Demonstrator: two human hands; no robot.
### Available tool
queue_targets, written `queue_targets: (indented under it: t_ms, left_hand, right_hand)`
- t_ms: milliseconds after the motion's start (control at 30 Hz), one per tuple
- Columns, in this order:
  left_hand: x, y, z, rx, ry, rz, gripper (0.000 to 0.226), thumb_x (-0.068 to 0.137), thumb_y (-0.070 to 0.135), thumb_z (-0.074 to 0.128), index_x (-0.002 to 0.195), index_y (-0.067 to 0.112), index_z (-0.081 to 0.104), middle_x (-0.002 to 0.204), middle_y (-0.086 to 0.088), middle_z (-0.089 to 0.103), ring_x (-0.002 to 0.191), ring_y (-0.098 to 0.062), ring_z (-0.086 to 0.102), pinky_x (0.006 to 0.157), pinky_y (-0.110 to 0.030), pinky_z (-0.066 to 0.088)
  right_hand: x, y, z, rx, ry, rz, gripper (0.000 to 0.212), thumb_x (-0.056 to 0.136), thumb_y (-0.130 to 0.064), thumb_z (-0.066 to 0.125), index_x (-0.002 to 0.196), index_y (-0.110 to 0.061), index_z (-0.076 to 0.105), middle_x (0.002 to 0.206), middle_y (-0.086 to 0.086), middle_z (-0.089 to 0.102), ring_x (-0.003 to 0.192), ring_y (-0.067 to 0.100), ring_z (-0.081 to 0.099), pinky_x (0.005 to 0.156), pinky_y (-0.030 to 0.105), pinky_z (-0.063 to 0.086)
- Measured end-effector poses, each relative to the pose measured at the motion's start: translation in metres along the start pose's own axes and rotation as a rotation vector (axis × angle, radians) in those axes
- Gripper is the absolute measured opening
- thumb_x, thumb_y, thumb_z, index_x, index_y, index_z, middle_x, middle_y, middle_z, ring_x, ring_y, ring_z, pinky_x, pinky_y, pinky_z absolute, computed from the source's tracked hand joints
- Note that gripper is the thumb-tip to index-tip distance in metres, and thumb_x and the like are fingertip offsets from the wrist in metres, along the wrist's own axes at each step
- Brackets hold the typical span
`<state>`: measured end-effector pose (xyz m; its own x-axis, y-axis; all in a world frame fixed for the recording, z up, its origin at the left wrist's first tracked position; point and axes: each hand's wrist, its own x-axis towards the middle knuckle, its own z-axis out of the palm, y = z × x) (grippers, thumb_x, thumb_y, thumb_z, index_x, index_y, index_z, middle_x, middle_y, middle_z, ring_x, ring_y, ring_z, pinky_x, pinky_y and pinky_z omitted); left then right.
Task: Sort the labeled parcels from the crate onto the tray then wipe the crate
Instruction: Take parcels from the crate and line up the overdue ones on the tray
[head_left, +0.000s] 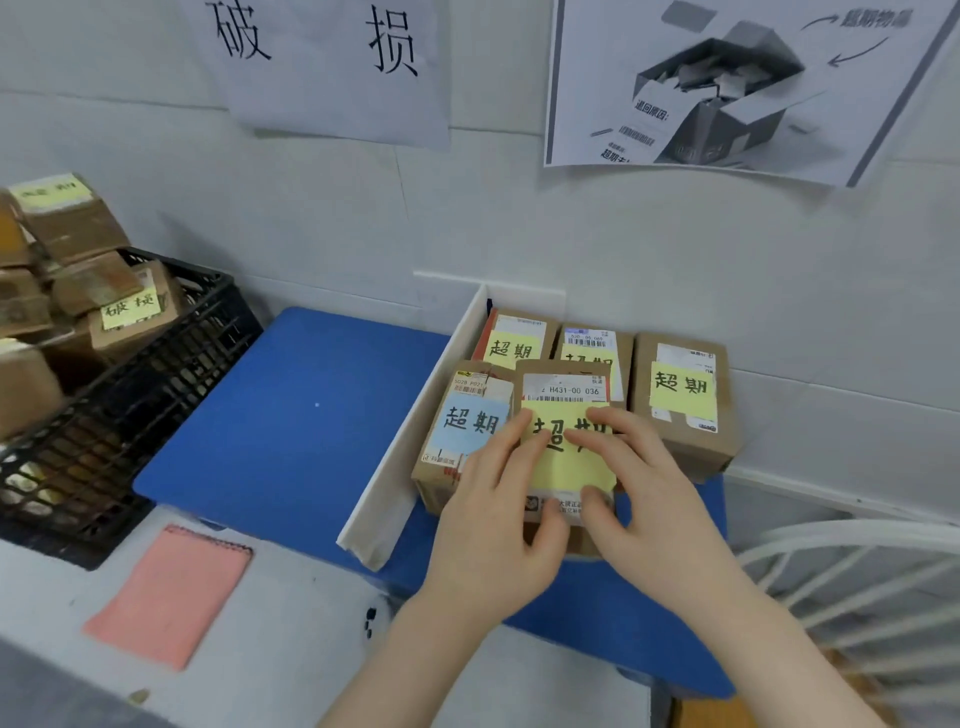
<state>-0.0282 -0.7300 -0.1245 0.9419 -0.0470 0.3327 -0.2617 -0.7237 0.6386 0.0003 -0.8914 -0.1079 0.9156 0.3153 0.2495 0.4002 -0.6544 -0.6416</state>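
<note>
Hands (488, 519) (644, 499) gripping parcel (566, 387), blue tray (291, 415), white wall (519, 234)

Left hand (498, 499) and right hand (644, 488) holding yellow-labelled parcel (566, 389) over blue tray (291, 415), black crate (171, 364) at left

One blue tray (291, 415) bears five parcels: back-left parcel (511, 338), back-middle parcel (592, 340), right parcel (685, 452), front-left parcel (441, 467), front-middle parcel (566, 389). Four wear yellow notes (683, 389), one a blue note (470, 423). One black crate (171, 374) holds at least five crate parcels (78, 234), the full number hidden. One white divider (415, 431), one pink cloth (171, 592), one handwritten sheet (332, 67), one printed poster (727, 88), two hands: left hand (498, 499), right hand (639, 488).
</note>
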Motion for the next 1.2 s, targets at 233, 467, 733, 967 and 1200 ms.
queue_targets:
  t_ms: [233, 467, 733, 967, 1200]
  left_hand:
    - [0.0, -0.025, 0.042, 0.042, -0.123, -0.089, 0.06, 0.085, 0.043, 0.037, 0.142, 0.025, 0.039, 0.152, 0.017, 0.024, 0.135, 0.0, 0.026, 0.095, -0.02, 0.044]
    - [0.018, -0.033, 0.052, 0.127, -0.315, -0.128, 0.055, 0.091, 0.035, 0.041, 0.145, 0.029, 0.03, 0.155, 0.015, 0.016, 0.134, -0.007, 0.031, 0.1, -0.027, 0.043]
    - [0.025, -0.023, 0.049, 0.251, -0.405, -0.272, 0.057, 0.096, 0.029, 0.044, 0.147, 0.028, 0.019, 0.155, 0.012, 0.011, 0.123, -0.012, 0.044, 0.087, -0.028, 0.051]
    - [0.039, -0.017, 0.024, 0.529, -0.208, -0.088, 0.045, 0.076, 0.014, 0.071, 0.12, 0.018, 0.06, 0.122, 0.002, 0.057, 0.107, -0.021, 0.057, 0.069, -0.033, 0.054]
    - [0.031, -0.04, 0.036, 0.609, -0.161, -0.064, 0.04, 0.074, 0.018, 0.072, 0.113, 0.02, 0.065, 0.122, -0.006, 0.06, 0.118, -0.028, 0.055, 0.094, -0.044, 0.047]
  right_hand:
    - [-0.005, 0.045, 0.031, 0.038, -0.128, 0.097, 0.045, 0.088, -0.017, 0.055, 0.131, -0.03, 0.052, 0.141, -0.025, 0.026, 0.128, 0.003, 0.037, 0.101, 0.027, 0.044]
    - [0.004, 0.067, 0.053, 0.144, -0.17, 0.242, 0.047, 0.089, -0.013, 0.056, 0.131, -0.032, 0.05, 0.139, -0.025, 0.027, 0.086, -0.003, 0.053, 0.07, 0.009, 0.042]
    - [0.01, 0.078, 0.067, 0.151, -0.162, 0.165, 0.046, 0.088, -0.011, 0.06, 0.129, -0.03, 0.055, 0.134, -0.028, 0.027, 0.125, 0.008, 0.038, 0.083, 0.014, 0.047]
    - [0.021, 0.081, 0.077, 0.143, -0.14, 0.173, 0.042, 0.09, -0.015, 0.059, 0.13, -0.029, 0.055, 0.141, -0.018, 0.03, 0.118, 0.013, 0.044, 0.08, 0.016, 0.045]
    - [0.031, 0.081, 0.085, 0.13, -0.113, 0.209, 0.041, 0.091, -0.015, 0.057, 0.13, -0.028, 0.055, 0.142, -0.016, 0.03, 0.108, 0.021, 0.051, 0.084, 0.025, 0.048]
